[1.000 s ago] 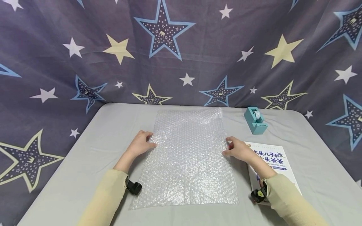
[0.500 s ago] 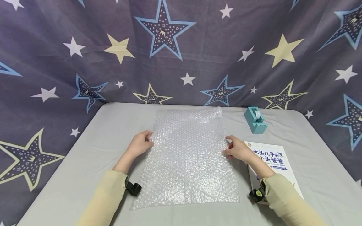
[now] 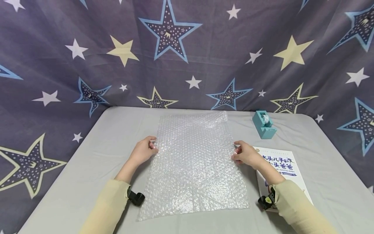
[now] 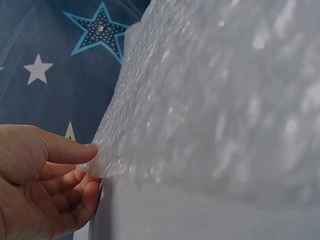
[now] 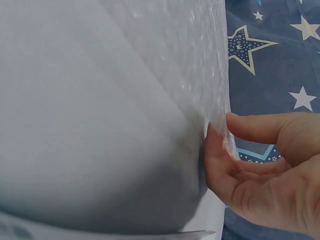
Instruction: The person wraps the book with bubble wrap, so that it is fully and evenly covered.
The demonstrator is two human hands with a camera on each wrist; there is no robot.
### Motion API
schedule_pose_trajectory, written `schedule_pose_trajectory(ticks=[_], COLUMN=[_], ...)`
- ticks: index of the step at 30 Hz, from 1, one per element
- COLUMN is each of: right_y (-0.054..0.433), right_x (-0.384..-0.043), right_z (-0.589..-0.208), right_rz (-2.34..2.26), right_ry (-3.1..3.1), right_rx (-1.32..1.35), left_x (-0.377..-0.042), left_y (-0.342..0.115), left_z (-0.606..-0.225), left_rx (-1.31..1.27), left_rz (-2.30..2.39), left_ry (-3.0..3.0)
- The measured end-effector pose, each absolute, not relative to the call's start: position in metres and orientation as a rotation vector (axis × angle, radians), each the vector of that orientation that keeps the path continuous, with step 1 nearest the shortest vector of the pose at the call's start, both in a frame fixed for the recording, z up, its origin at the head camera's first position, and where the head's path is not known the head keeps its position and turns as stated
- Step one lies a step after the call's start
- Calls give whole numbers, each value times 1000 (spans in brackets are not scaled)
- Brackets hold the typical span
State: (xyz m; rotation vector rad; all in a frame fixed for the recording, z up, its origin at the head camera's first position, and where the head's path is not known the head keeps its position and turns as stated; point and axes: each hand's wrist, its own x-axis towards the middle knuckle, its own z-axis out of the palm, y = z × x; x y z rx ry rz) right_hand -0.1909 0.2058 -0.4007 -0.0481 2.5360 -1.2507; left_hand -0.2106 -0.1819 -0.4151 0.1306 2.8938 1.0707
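Note:
A clear sheet of bubble wrap (image 3: 195, 162) lies spread over the middle of the table, its surface wrinkled and shiny. On its left edge, my left hand (image 3: 143, 151) pinches the film between thumb and curled fingers; the left wrist view shows the thumb (image 4: 75, 151) on top of the sheet's border. Across from it, my right hand (image 3: 246, 154) pinches the right edge. In the right wrist view the film (image 5: 200, 65) passes between the thumb and fingers of that hand, and the edge is lifted a little.
A white book (image 3: 289, 172) with blue lettering lies at the right, partly under my right forearm. Behind it stands a teal tape dispenser (image 3: 264, 125) with a roll of tape. A dark curtain (image 3: 204, 71) with stars hangs along the table's (image 3: 117, 130) far edge.
The bubble wrap has shifted slightly, its far end to the left and its near edge to the right. Both hands keep their hold and have hardly moved.

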Motion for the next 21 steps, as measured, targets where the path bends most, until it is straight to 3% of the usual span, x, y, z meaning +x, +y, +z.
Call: schedule_pose_trajectory(ticks=[21], right_y=[209], right_x=[-196], right_z=[-405], right_rz=[-1266], right_ry=[2574], right_rx=[-40], left_x=[-199], left_y=[-186], left_z=[-417], left_rx=[194], left_rz=[1047], left_ry=[2906])
